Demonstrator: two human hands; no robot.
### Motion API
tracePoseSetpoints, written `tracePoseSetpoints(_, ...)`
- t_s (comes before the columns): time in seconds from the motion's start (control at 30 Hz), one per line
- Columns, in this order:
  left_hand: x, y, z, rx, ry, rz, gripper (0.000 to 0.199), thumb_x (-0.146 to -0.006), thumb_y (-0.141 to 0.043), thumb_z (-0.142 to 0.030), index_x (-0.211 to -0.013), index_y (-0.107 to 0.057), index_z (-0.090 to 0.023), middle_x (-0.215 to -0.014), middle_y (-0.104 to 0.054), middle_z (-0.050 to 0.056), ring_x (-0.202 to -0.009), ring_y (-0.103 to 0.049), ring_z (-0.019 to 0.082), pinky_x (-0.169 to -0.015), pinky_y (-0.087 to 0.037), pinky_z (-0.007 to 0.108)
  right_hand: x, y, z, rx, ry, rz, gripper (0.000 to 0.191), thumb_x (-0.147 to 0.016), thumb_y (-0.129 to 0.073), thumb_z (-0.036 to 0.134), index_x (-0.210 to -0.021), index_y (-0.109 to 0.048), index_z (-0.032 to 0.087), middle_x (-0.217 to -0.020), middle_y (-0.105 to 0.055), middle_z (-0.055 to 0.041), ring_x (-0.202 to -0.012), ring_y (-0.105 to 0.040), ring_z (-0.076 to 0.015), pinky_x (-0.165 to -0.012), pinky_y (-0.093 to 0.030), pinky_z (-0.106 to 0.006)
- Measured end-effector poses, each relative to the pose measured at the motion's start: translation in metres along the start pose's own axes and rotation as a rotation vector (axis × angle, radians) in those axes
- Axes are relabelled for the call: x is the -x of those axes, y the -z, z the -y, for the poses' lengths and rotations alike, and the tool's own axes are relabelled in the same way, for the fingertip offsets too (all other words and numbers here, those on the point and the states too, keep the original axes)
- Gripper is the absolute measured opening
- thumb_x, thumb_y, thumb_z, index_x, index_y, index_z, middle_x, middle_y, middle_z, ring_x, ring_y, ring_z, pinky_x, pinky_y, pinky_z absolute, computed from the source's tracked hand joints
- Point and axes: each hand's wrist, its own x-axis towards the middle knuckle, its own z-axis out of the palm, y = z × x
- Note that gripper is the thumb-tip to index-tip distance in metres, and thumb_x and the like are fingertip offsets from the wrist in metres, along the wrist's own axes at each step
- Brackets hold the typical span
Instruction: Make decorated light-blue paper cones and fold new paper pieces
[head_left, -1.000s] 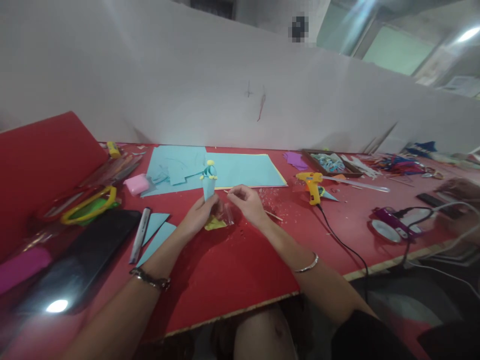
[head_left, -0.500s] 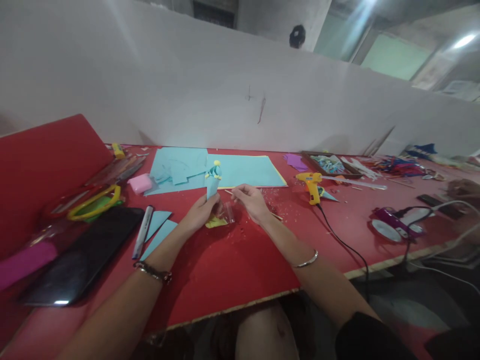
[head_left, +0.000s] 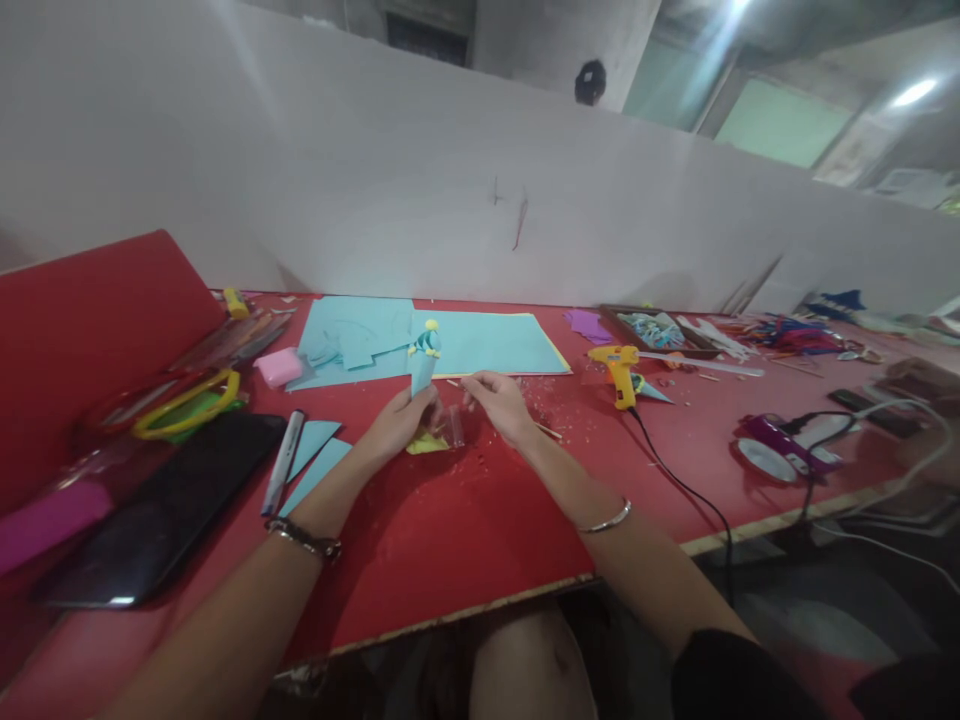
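Note:
My left hand [head_left: 403, 420] is closed around the lower part of a light-blue paper cone figure [head_left: 422, 368]. The figure stands upright in the grip, with yellow bits round its middle and a yellow ball on top. Just to its right, my right hand [head_left: 499, 402] has its thumb and fingers pinched together; whatever they hold is too small to make out. Below the hands, a small clear bag with yellow pieces [head_left: 427, 442] lies on the red board [head_left: 465, 540]. Light-blue paper sheets [head_left: 487, 342] lie behind the hands.
Left are a marker [head_left: 283, 462], cut blue paper pieces [head_left: 319, 470], a black phone [head_left: 172, 510], yellow-handled scissors [head_left: 187, 405] and a pink case [head_left: 279, 368]. Right are a yellow glue gun [head_left: 619, 375] with a cord, a tray [head_left: 660, 335] and a purple device [head_left: 791, 448]. Another person's hand shows far right.
The view has shifted slightly. My left hand still holds the paper cone figure, and my right hand stays pinched beside it.

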Motion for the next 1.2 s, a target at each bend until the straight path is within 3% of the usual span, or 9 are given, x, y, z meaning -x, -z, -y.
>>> tracePoseSetpoints(0.2,0.003,-0.003,-0.005,0.039,0.015,0.008,0.034,-0.076,-0.039,-0.034,-0.047,-0.044,-0.018,-0.041,-0.044,-0.003,-0.041,-0.04,0.009,-0.045,-0.032,0.02,-0.003,0.002,0.001,0.093,0.032,-0.06,0.015,-0.068,-0.054,0.022,-0.08,-0.062,0.018,-0.083,-0.065,-0.0019,-0.078,-0.058,-0.0125,-0.079,-0.043,-0.028)
tracePoseSetpoints(0.3,0.003,-0.003,-0.006,0.044,0.04,0.012,0.034,-0.076,-0.038,-0.034,-0.047,-0.041,-0.017,-0.041,-0.043,-0.004,-0.041,-0.04,0.008,-0.045,-0.032,0.02,-0.003,0.001,0.002,0.053,0.016,-0.051,0.017,-0.071,-0.05,0.024,-0.083,-0.06,0.017,-0.076,-0.065,-0.0016,-0.072,-0.059,-0.0119,-0.074,-0.045,-0.027)
tracePoseSetpoints(0.47,0.0,-0.003,-0.001,0.062,0.056,-0.005,0.034,-0.075,-0.041,-0.041,-0.05,-0.036,-0.018,-0.041,-0.037,-0.006,-0.038,-0.036,0.006,-0.043,-0.03,0.019,-0.001,0.001,0.003,0.158,0.138,-0.025,0.019,-0.072,-0.05,0.033,-0.067,-0.058,0.017,-0.055,-0.055,0.0031,-0.05,-0.051,-0.0091,-0.056,-0.043,-0.023)
tracePoseSetpoints(0.57,-0.003,-0.003,0.004,0.049,0.028,-0.028,0.035,-0.075,-0.041,-0.044,-0.051,-0.031,-0.019,-0.041,-0.028,-0.009,-0.036,-0.032,0.005,-0.04,-0.027,0.019,-0.002,0.0,0.0,0.134,0.172,-0.056,0.012,-0.066,-0.056,0.028,-0.068,-0.057,0.017,-0.06,-0.058,0.0024,-0.056,-0.054,-0.0098,-0.06,-0.044,-0.023)
tracePoseSetpoints(0.7,-0.004,-0.002,0.007,-0.014,-0.005,-0.035,0.038,-0.075,-0.041,-0.049,-0.053,-0.031,-0.019,-0.041,-0.029,-0.009,-0.036,-0.03,0.005,-0.037,-0.023,0.019,-0.003,-0.003,-0.002,-0.012,0.14,-0.053,0.016,-0.065,-0.057,0.025,-0.079,-0.057,0.017,-0.072,-0.063,-0.0008,-0.067,-0.06,-0.0121,-0.071,-0.046,-0.026)
tracePoseSetpoints(0.83,-0.002,-0.001,0.007,0.016,-0.036,0.03,0.047,-0.073,-0.036,-0.061,-0.053,-0.028,-0.02,-0.045,-0.024,-0.008,-0.037,-0.026,0.005,-0.036,-0.019,0.019,0.0,-0.004,0.001,0.029,0.179,-0.022,0.015,-0.071,-0.051,0.03,-0.074,-0.058,0.017,-0.061,-0.06,0.0011,-0.057,-0.057,-0.0111,-0.062,-0.046,-0.025)
tracePoseSetpoints(0.97,-0.001,-0.001,0.006,0.032,-0.048,0.07,0.053,-0.068,-0.032,-0.07,-0.053,-0.026,-0.02,-0.046,-0.022,-0.008,-0.037,-0.023,0.004,-0.035,-0.018,0.02,-0.002,-0.001,0.005,0.031,0.225,-0.108,0.013,-0.07,-0.054,0.029,-0.071,-0.056,0.017,-0.059,-0.057,0.0028,-0.056,-0.055,-0.0098,-0.062,-0.045,-0.024)
tracePoseSetpoints(1.1,-0.001,-0.001,0.006,0.027,-0.052,0.088,0.052,-0.066,-0.036,-0.07,-0.055,-0.028,-0.02,-0.047,-0.026,-0.008,-0.038,-0.028,0.005,-0.038,-0.022,0.02,-0.007,0.008,0.007,0.001,0.252,-0.235,0.014,-0.072,-0.052,0.028,-0.078,-0.056,0.016,-0.075,-0.06,-0.0009,-0.067,-0.059,-0.0113,-0.07,-0.047,-0.027)
tracePoseSetpoints(1.2,-0.001,-0.001,0.005,-0.018,-0.036,0.129,0.05,-0.068,-0.036,-0.068,-0.055,-0.028,-0.02,-0.047,-0.027,-0.007,-0.039,-0.026,0.005,-0.037,-0.02,0.02,-0.007,0.011,0.01,-0.01,0.308,-0.298,0.019,-0.077,-0.047,0.029,-0.09,-0.055,0.018,-0.079,-0.059,-0.0013,-0.064,-0.059,-0.0108,-0.068,-0.047,-0.028)
